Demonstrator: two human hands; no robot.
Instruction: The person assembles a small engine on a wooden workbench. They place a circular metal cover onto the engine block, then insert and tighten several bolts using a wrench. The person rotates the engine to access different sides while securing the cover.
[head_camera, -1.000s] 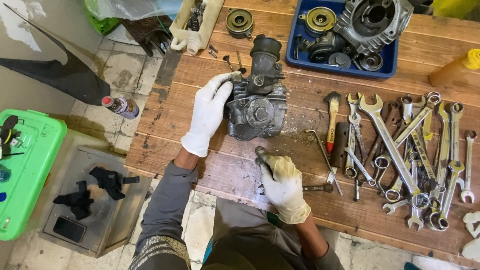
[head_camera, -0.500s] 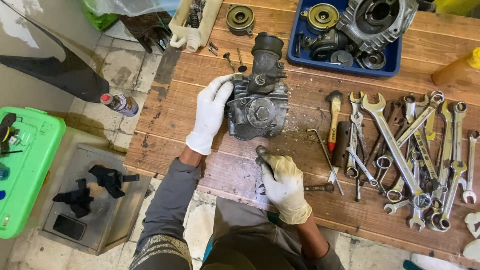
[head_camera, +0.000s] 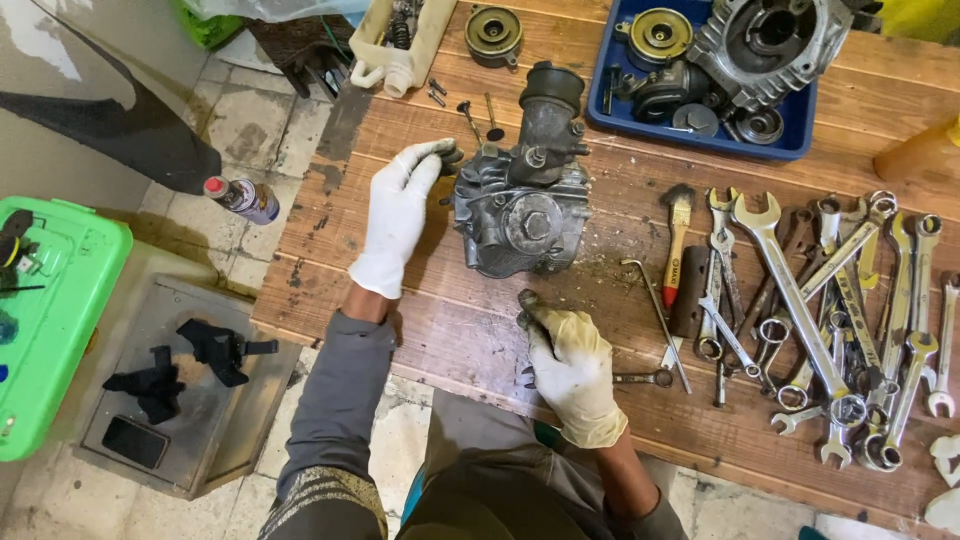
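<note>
**Mia:** What are the hands doing?

**Tom:** The left hand (head_camera: 398, 222) has a white glove. It lies flat and open against the left side of the grey engine part (head_camera: 520, 205), with its fingertips near the top corner. It is not gripping anything.

**Mia:** And the other one?

**Tom:** The right hand (head_camera: 572, 372) has a dirty yellowish glove. It rests on the surface (head_camera: 340, 300) just below the engine part. The fingers are curled in, but whether they close on something small cannot be told.

**Mia:** Did anything move?

**Tom:** Not much. A second ago both hands were in nearly the same spots. The left hand has slid a bit higher along the engine part. The engine part sat in the middle of the surface then, and it sits there now. So the work looks paused, with the part only steadied.

**Mia:** What lies around them?

**Tom:** To the right is a big pile of wrenches (head_camera: 830, 300) and a brush with a yellow handle (head_camera: 677, 232). A bent hex key (head_camera: 655, 310) lies near the right hand. Farther back, a blue tray (head_camera: 700, 125) holds more engine pieces. A spray can (head_camera: 240, 198) stands on the floor at the left, beside a green box (head_camera: 50, 320).
</note>
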